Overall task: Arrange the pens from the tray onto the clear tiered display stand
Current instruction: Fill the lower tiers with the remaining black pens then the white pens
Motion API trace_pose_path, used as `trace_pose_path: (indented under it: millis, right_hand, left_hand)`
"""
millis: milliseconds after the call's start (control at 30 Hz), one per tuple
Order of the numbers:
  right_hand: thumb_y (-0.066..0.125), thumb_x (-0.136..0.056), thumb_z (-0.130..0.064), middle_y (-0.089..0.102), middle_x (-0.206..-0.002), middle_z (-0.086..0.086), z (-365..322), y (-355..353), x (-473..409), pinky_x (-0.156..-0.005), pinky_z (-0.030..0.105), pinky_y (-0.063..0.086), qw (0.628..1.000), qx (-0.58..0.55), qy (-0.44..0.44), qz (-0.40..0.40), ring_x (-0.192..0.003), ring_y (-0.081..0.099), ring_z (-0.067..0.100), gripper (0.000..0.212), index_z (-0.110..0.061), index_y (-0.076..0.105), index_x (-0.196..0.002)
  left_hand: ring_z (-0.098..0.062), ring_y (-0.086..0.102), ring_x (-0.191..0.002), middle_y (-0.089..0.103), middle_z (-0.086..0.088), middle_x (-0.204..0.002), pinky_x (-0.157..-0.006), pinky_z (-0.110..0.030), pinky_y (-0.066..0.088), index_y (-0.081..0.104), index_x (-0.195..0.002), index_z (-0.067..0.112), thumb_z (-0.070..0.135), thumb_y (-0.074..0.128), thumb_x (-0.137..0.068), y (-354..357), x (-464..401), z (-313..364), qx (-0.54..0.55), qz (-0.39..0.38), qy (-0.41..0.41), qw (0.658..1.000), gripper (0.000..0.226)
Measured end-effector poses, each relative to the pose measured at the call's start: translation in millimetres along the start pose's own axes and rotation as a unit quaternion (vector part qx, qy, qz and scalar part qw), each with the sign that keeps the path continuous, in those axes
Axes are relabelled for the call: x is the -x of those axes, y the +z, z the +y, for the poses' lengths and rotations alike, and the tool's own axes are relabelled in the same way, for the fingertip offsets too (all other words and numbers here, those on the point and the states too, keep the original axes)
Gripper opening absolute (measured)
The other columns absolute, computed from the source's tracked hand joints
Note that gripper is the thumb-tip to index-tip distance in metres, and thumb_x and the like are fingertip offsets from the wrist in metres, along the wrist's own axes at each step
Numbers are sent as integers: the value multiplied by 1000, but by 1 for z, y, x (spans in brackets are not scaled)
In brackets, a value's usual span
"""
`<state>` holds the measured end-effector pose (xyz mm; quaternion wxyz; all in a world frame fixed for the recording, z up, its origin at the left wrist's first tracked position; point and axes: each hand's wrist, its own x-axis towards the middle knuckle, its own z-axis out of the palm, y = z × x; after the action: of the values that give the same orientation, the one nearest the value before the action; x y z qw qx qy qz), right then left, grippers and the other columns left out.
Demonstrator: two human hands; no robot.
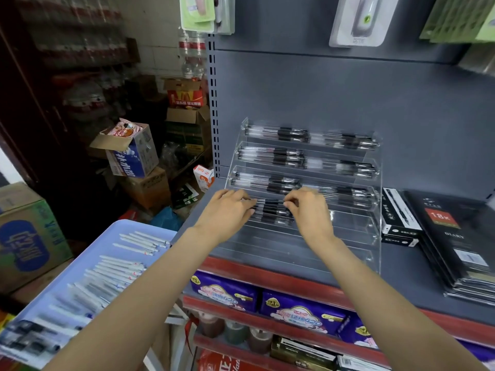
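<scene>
On the grey shelf [401, 269], clear tiered display stand [375, 231] filled on its upper three tiers with black pens [294, 156], lilac tray [112, 231] lined with white pens [117, 269], a black pen bundle [273, 212] on the fourth tier pinched at its ends by left hand [227, 210] and right hand [308, 210], fingers curled.

Dim left background; evenly lit shelf; motion blur; wide-angle bending.

Black pens [273, 210] lie sideways on clear stand [356, 236] (white ones on tray [117, 228]).
</scene>
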<state>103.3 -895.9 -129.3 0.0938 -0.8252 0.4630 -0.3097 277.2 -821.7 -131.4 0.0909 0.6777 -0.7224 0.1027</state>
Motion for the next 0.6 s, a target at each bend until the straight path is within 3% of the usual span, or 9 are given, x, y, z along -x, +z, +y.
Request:
trace_pose_path:
  millis: [100,233,333,600]
  right_hand:
    - [58,-90,-5,60,-103,8,3,3,2,-73,23,41,1000,16,1,-18,-92,59,23,15,-4,71,-96]
    - [62,-88,-8,59,-104,8,-1,2,2,-84,25,48,999,-28,7,-35,-86,59,18,17,-5,70,-102]
    - [65,-87,-13,60,-102,4,-10,-2,5,-78,13,40,997,-76,13,-31,-78,53,7,20,-9,69,-105]
    - [64,-87,-19,67,-94,-4,-77,4,16,-67,2,39,980,-190,2,-66,-72,53,-1,15,-16,69,-101]
  left_hand:
    - [-18,47,-121,49,5,-130,-110,-31,18,46,-135,26,34,32,-100,1,0,1,-3,4,0,1000,39]
    - [-15,42,-125,48,6,-131,-107,-29,20,46,-134,26,35,36,-99,-2,-1,0,23,4,-5,1000,38]
    - [-15,39,-126,48,6,-132,-101,-31,26,47,-133,25,34,42,-97,-11,0,1,79,28,-32,996,37]
    - [-21,54,-105,59,-4,-110,-88,-33,44,62,-116,15,18,55,-92,-30,45,-31,232,126,-109,958,26]
